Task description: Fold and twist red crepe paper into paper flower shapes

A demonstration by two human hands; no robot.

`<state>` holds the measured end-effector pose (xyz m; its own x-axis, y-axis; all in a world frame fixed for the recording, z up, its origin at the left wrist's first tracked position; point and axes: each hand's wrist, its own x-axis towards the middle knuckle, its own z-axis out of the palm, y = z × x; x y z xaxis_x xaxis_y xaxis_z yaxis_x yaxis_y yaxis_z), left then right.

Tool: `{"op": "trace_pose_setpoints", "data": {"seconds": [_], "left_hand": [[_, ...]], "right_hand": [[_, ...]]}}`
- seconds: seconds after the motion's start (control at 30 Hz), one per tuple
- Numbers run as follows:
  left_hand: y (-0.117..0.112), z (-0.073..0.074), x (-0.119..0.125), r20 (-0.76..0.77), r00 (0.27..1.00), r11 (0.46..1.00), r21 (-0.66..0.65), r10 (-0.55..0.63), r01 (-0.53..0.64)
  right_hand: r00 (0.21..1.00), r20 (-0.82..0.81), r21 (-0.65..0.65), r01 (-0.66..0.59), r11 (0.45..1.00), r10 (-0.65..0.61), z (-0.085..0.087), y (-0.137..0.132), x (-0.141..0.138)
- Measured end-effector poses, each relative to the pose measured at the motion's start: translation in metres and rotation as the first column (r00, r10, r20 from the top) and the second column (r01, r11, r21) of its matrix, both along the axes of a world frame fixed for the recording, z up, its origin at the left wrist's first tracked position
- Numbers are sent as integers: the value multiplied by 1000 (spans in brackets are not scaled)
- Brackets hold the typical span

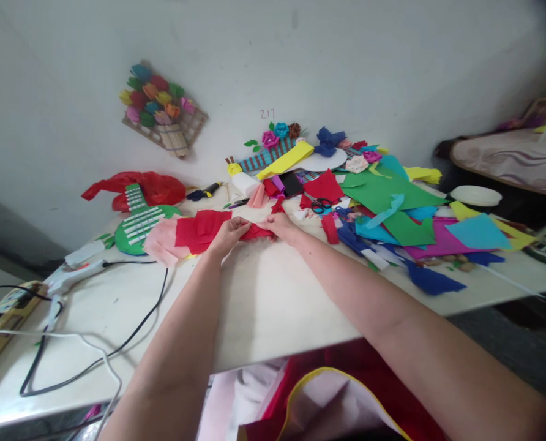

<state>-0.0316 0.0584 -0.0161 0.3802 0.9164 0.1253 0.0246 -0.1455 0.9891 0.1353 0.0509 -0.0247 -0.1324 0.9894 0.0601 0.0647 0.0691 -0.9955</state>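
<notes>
Both hands reach out over the table and pinch a small piece of red crepe paper (256, 232). My left hand (231, 235) closes thumb and fingers on its left end, while my right hand (281, 226) grips the right end. Just left of my left hand lies a larger red crepe paper sheet (198, 230), partly over a pale pink paper (160, 239). Beside these is a green guitar-shaped piece (138, 222) with white strips. Black-handled scissors (320, 205) rest beyond my right hand on a red scrap.
A pile of coloured paper (387, 190) covers the table's right side, near a white bowl (475, 196). At left are a white glue gun (75, 277), a black cord (156, 304) and a power strip (11, 312). Yellow-black pliers (205, 191) and a red bag (156, 187) lie behind.
</notes>
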Motion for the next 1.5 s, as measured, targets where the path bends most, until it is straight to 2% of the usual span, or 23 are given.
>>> {"op": "trace_pose_setpoints", "data": {"seconds": [0.1,0.27,0.5,0.67,0.83,1.1,1.33,1.5], "left_hand": [[-1,0,-1,3,1000,1000,-29,-9,9],[-1,1,-4,41,998,997,-67,-38,41],[-1,1,-3,17,1000,1000,-11,3,-3],[-5,5,-1,7,1000,999,-45,-18,18],[-3,5,-5,-76,996,998,45,42,-38],[0,-1,-7,-203,977,992,119,67,-44],[-8,4,1,-120,992,998,-39,46,-51],[-6,2,-4,-59,998,995,-95,26,-32]], "right_hand": [[999,35,42,37,998,-39,-1,1,-1],[998,65,81,21,997,-27,-1,1,-1],[998,62,61,-14,998,10,1,0,0],[995,96,68,0,998,-7,0,1,0],[990,134,119,-60,991,44,2,-1,0],[991,74,78,-121,990,115,-1,0,0],[991,107,83,-86,993,77,3,-2,0],[993,84,72,-89,993,83,1,-1,0]]}}
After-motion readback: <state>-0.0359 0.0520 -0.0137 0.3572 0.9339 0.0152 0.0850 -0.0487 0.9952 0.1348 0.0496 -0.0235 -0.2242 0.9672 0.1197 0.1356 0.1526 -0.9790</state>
